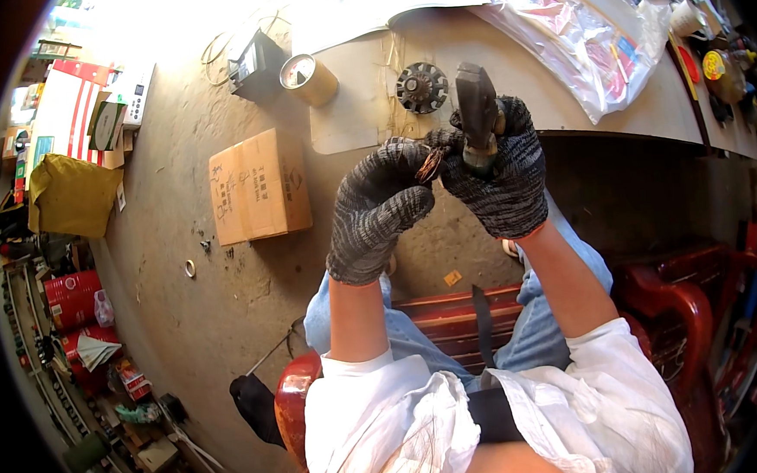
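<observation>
Both my hands wear grey and black knit gloves and meet over the near edge of the table. My left hand [381, 206] is closed, its fingertips pinching a small bundle of copper-coloured wire [430, 164]. My right hand [498, 181] is wrapped round what looks like a hammer [477, 100], its dark metal head pointing up and away from me. Some right fingertips reach toward the wire, and the gloves hide part of it. Just beyond my hands, a dark round slotted motor core [421, 88] with a central hub sits on the table.
A tan can [309, 79] and a black box [255, 64] stand left of the core. Below them is a cardboard carton [259, 186]. Clear plastic bags [575, 42] cover the table's right side. A red wooden chair [422, 316] is under me. Shelves with red tins [74, 300] line the left.
</observation>
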The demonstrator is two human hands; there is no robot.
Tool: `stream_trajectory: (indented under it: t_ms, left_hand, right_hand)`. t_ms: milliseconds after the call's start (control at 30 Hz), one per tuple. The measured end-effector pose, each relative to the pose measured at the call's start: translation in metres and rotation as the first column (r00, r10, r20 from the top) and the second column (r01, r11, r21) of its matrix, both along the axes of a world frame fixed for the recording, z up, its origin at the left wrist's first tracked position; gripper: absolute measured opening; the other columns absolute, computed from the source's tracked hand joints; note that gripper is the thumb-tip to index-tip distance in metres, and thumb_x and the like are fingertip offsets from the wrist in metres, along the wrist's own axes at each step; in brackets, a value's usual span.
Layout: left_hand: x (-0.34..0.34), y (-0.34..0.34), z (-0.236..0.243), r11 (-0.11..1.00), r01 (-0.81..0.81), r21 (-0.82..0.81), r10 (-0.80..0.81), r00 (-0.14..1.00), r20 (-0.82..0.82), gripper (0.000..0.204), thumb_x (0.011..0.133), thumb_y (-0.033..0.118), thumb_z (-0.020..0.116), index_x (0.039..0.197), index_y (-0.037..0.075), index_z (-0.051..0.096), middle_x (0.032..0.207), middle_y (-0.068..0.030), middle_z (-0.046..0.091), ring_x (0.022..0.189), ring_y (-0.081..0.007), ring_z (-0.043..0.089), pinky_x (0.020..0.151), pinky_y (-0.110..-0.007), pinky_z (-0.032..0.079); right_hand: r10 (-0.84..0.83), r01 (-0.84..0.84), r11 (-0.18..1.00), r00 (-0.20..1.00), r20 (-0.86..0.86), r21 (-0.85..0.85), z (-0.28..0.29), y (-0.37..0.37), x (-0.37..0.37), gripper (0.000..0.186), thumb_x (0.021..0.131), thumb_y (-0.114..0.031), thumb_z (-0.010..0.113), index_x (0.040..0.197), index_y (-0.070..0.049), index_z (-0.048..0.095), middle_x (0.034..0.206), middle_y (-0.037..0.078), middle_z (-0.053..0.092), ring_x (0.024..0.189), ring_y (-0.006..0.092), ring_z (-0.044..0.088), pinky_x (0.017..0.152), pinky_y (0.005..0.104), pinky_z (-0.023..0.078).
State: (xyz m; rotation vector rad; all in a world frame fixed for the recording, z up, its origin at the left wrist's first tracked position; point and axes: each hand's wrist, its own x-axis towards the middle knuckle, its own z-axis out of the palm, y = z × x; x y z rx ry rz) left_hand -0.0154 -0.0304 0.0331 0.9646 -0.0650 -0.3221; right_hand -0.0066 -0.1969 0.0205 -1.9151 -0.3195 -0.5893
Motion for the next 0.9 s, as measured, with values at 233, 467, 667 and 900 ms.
stream_trajectory:
  t_ms: [233, 467, 667, 900]
  left_hand:
    - [0.005, 0.014, -0.018, 0.996, 0.07, -0.061, -0.04, 0.918, 0.396, 0.028, 0.066, 0.009, 0.076, 0.088, 0.0, 0.06, 0.092, -0.006, 0.054, 0.092, -0.0174, 0.049, 0.08, -0.029, 0.041]
    - [0.006, 0.022, -0.012, 0.998, -0.024, 0.065, 0.002, 0.949, 0.314, 0.021, 0.073, 0.009, 0.071, 0.088, 0.001, 0.06, 0.103, -0.0093, 0.056, 0.098, -0.0181, 0.05, 0.084, -0.031, 0.041]
    - [0.0, 0.021, -0.006, 1.0, -0.016, -0.019, 0.02, 0.976, 0.219, 0.021, 0.078, 0.013, 0.065, 0.091, -0.003, 0.06, 0.101, -0.0118, 0.057, 0.091, -0.0204, 0.055, 0.084, -0.031, 0.042]
    - [0.001, 0.025, -0.024, 0.906, 0.086, -0.416, -0.076, 0.996, 0.04, 0.035, 0.08, 0.021, 0.057, 0.108, -0.001, 0.056, 0.113, -0.0206, 0.055, 0.106, -0.0338, 0.053, 0.096, -0.048, 0.037]
  right_hand:
    - [0.215, -0.076, 0.937, 0.894, -0.393, 0.341, 0.004, 0.017, 0.002, 0.043, 0.07, -0.019, 0.075, 0.104, -0.002, 0.055, 0.099, 0.011, 0.056, 0.083, 0.0193, 0.058, 0.072, 0.0288, 0.048]
    - [0.416, -0.12, 0.733, 0.857, -0.303, 0.669, 0.0, 0.026, 0.011, 0.053, 0.075, -0.013, 0.072, 0.117, 0.0, 0.042, 0.1, 0.007, 0.057, 0.081, 0.0139, 0.06, 0.073, 0.0257, 0.052]
    - [0.485, -0.269, 0.74, 0.848, -0.213, 0.616, 0.011, 0.019, 0.008, 0.04, 0.076, -0.01, 0.07, 0.111, 0.001, 0.054, 0.104, 0.007, 0.058, 0.091, 0.0159, 0.059, 0.078, 0.0284, 0.051]
    - [0.555, -0.314, 0.757, 0.772, -0.31, 0.574, 0.013, 0.011, 0.009, 0.031, 0.078, -0.011, 0.068, 0.107, -0.001, 0.06, 0.103, 0.007, 0.062, 0.088, 0.0119, 0.058, 0.078, 0.0266, 0.049]
